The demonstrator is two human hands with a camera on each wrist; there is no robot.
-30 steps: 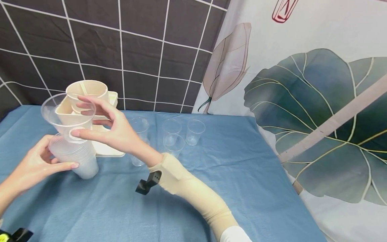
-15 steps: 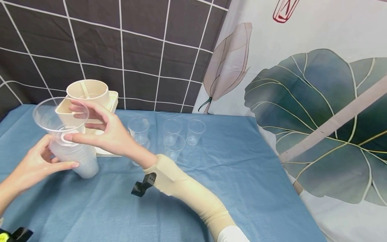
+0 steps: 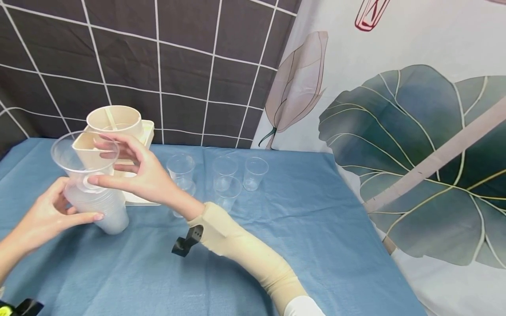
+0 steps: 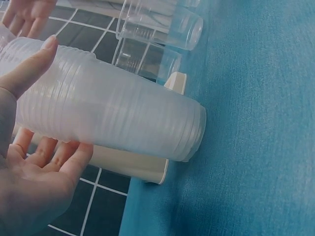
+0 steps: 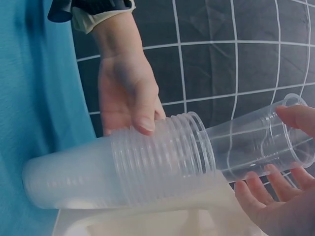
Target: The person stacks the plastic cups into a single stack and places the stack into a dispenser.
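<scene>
A nested stack of clear plastic cups (image 3: 108, 213) leans at a slant above the blue cloth, its bottom end near or on the cloth. My left hand (image 3: 55, 215) grips the stack around its rimmed upper part, thumb on one side and fingers on the other. At the top end a single plastic cup (image 5: 246, 142) sticks out, its base inside the stack's mouth. My right hand (image 3: 146, 171) holds this cup between thumb and fingers; in the right wrist view the thumb (image 5: 298, 118) lies by its rim.
Several clear cups, such as one cup (image 3: 256, 173), stand on the blue cloth (image 3: 308, 228) right of the stack. Behind my hands is a cream-coloured holder (image 3: 136, 127) with a round container and a box-shaped part. A dark gridded backdrop (image 3: 186, 70) hangs behind.
My right hand has moved a little left and down with the cup, whose base is lower in the stack's mouth. My left hand and the stack stay nearly still.
</scene>
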